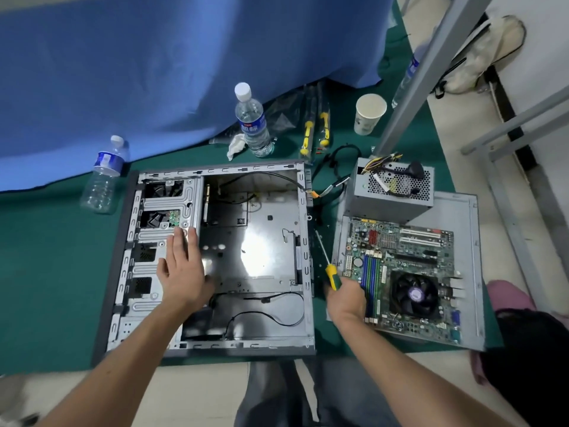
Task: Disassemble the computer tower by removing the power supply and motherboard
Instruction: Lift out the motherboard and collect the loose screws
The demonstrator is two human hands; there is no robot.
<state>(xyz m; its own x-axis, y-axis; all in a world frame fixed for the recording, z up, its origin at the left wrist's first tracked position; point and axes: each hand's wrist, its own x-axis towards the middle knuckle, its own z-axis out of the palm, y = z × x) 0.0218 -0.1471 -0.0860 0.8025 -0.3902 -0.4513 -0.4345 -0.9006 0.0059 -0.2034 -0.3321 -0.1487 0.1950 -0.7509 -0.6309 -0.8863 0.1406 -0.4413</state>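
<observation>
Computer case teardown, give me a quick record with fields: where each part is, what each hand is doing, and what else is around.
case: computer case lies open on the green mat, main bay bare
motherboard: motherboard out, lying on the side panel right of the case
power supply: power supply out, standing beyond the motherboard
left hand: left hand open, flat on the drive cage
right hand: right hand grips the screwdriver
nearby: two water bottles, paper cup
</observation>
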